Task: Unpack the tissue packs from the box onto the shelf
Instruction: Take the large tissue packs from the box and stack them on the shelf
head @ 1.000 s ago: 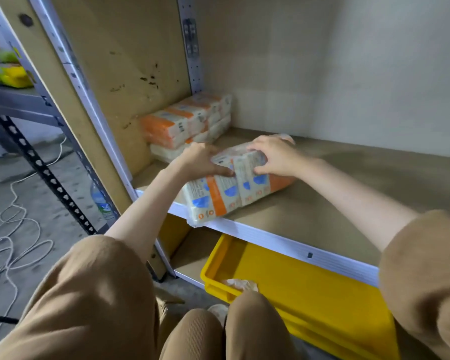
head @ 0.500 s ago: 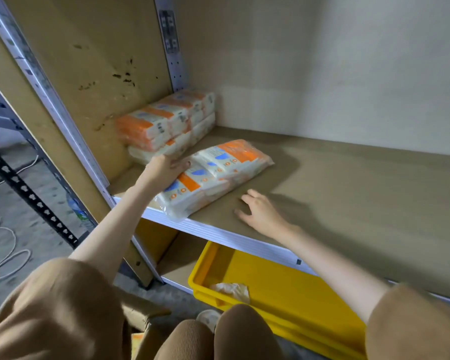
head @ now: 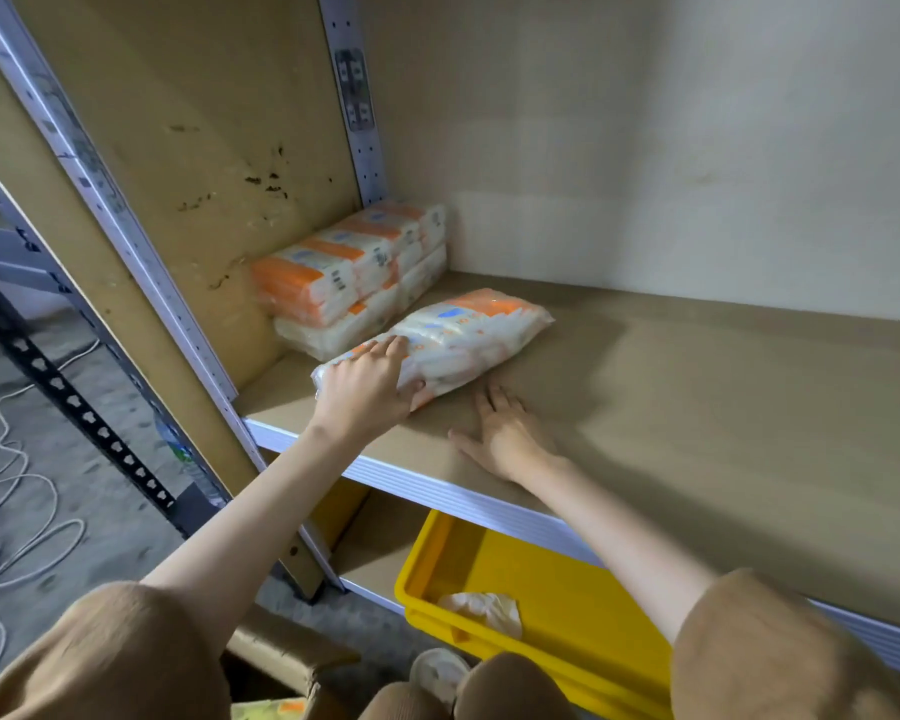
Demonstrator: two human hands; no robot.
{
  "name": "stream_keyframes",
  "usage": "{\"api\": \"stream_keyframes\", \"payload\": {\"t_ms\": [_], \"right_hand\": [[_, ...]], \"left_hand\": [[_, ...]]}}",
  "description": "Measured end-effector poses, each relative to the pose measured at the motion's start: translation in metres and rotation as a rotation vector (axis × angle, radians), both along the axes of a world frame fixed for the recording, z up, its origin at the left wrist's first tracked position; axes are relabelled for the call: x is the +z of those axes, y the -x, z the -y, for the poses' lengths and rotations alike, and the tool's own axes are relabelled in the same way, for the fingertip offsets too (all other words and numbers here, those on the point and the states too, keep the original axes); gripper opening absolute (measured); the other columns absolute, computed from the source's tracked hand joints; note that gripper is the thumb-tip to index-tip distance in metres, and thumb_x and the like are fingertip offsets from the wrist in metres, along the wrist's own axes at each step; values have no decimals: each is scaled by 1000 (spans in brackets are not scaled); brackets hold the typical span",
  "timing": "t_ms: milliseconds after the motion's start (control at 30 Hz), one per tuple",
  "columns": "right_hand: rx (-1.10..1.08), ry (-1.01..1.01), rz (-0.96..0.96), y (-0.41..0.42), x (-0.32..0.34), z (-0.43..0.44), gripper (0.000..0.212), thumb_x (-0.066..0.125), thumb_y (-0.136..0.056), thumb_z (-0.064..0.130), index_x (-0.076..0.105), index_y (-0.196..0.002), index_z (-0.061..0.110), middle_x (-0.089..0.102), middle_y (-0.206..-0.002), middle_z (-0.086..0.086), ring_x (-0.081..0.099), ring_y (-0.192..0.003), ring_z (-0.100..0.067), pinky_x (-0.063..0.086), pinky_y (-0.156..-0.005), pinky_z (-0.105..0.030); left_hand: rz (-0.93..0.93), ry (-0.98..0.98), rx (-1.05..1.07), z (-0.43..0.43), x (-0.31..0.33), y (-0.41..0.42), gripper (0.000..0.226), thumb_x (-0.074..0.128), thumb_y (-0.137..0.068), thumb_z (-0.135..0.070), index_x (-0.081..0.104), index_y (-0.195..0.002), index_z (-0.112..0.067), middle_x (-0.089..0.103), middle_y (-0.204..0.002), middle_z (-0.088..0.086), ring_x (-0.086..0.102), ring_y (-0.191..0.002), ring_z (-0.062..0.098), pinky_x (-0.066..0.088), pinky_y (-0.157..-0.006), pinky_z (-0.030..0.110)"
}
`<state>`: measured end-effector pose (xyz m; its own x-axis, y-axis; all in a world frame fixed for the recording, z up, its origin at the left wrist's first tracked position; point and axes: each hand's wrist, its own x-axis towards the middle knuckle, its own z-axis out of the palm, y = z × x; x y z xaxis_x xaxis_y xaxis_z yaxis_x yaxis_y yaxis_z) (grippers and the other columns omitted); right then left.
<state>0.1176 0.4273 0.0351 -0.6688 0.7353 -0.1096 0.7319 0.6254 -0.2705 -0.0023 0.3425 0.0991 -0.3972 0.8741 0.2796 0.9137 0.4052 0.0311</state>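
1. Head view: a soft, clear-wrapped bundle of white tissue packs with orange and blue print is seen lying flat on the tan board shelf with a pale metal front rail, its long axis running from about 8 o'clock at the near end to 2 o'clock at the far end.
2. The near end of the bundle is covered by the left hand; the palm is laid on top, fingers spread and curled lightly over the wrapper. It is judged a pressing or pushing contact, not a closed grasp.
3. The right hand is laid flat and empty on the bare board, just beside the bundle at its 5 o'clock side, apart from the wrapper.
4. At 10 o'clock from the bundle, a two-layer stack of similar orange-and-white tissue packs is set against the scuffed side panel, near the bundle. Any sliding into line is judged to go that way, with the left hand nearer.
5. The film looks glossy, crinkled and yielding.
6. Below, a yellow plastic crate is visible; a brown cardboard box edge shows at 6 o'clock.
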Motion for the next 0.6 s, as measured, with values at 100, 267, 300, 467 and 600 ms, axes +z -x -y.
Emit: {"api": "stream_keyframes", "payload": {"t_ms": [100, 267, 300, 467, 600], "right_hand": [[2, -10, -23, 16, -1, -6, 75, 36, -92, 52, 17, -147, 3, 14, -157, -14, 14, -146, -25, 10, -119, -36], [6, 16, 0, 40, 2, -19, 82, 31, -92, 56, 8, -148, 2, 3, -159, -13, 1, -148, -23, 1, -121, -38], [0, 13, 3, 43, 3, -22, 83, 31, -91, 57, 7, -148, 2, 2, -159, -12, 0, -148, -22, 1, -120, -38], [-24, -9, -35, 49, -2, -27, 85, 32, -89, 60, 8, -148, 3, 4, -160, -10, 1, -148, -20, 1, -120, -37], [-26, -16, -64, 49, -5, -28, 86, 34, -89, 60, 8, -148, 4, 6, -160, -9, 2, -148, -20, 1, -120, -37]], "left_hand": [[44, -53, 60, -10, 32, 9, 52, 54, -89, -41, 43, -135, -18, 61, -126, 16, 57, -114, 39, 47, -87, 40], [49, -264, 95, -24, 97, 29, 44, 55, -89, -37, 52, -122, -9, 60, -116, 27, 56, -107, 46, 47, -84, 45], [37, -283, 120, -29, 108, 35, 43, 54, -90, -35, 52, -121, -6, 59, -116, 28, 55, -108, 47, 47, -84, 46], [-56, -265, 260, -56, 129, 73, 42, 53, -91, -31, 54, -116, 3, 57, -117, 31, 53, -110, 49, 44, -90, 49], [-84, -172, 251, -78, 107, 102, 42, 53, -92, -30, 54, -117, 2, 59, -114, 31, 56, -106, 47, 46, -88, 47]]}}
